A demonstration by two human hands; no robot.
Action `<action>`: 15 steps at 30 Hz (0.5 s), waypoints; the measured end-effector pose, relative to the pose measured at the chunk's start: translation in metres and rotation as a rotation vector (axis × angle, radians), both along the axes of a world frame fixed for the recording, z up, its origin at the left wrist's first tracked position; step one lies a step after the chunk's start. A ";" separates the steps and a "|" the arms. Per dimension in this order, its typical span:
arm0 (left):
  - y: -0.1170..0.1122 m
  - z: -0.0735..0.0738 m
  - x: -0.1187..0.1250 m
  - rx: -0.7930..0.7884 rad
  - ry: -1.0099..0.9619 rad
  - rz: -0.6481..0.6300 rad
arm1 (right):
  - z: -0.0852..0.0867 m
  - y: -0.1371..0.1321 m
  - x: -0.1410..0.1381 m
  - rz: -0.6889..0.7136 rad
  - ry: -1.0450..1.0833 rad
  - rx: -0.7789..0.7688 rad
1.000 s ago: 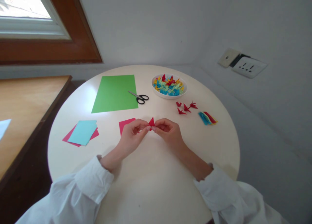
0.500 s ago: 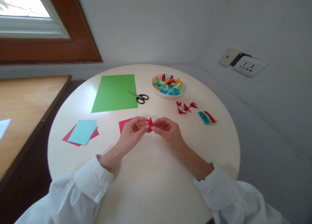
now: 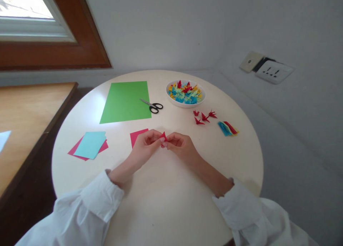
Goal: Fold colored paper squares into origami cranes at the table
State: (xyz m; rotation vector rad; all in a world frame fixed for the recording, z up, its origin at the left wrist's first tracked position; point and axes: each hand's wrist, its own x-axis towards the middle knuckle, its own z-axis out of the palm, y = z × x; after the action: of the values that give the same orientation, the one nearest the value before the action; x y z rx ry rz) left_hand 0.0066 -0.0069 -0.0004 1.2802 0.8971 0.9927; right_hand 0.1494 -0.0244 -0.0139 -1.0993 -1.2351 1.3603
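Between my two hands is a small folded piece of red paper (image 3: 163,135), pinched at its sides and largely covered by fingers. My left hand (image 3: 148,141) grips it from the left with thumb and fingertips. From the right, my right hand (image 3: 180,144) pinches it the same way, thumbs nearly meeting. A red paper sheet (image 3: 136,136) lies flat on the table, partly hidden behind my left hand. Several red paper cranes (image 3: 204,118) rest to the right, beyond my right hand.
The round white table (image 3: 171,210) carries a green sheet (image 3: 125,101), black-handled scissors (image 3: 154,107), and a white bowl (image 3: 184,105) of colourful paper cranes. At left lie light blue papers (image 3: 91,145) over red ones; at right, a bunch of coloured folded strips (image 3: 227,128).
The red folded paper, a tall point between my fingers before, now shows less and leans differently. My right hand has shifted slightly left, closer to my left hand.
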 end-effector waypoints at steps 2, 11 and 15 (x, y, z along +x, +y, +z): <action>-0.001 0.000 0.000 0.010 0.012 -0.007 | 0.001 0.000 0.001 0.010 -0.012 0.004; -0.001 0.001 0.001 0.008 0.027 0.023 | -0.001 0.000 -0.002 0.065 0.018 0.006; 0.000 0.000 0.000 0.006 0.034 0.032 | 0.000 0.000 -0.001 0.052 -0.030 0.033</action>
State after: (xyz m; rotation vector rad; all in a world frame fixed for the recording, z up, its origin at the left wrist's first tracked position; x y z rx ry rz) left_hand 0.0070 -0.0069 0.0000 1.2942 0.9442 1.0022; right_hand 0.1480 -0.0241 -0.0144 -1.0744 -1.3114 1.3619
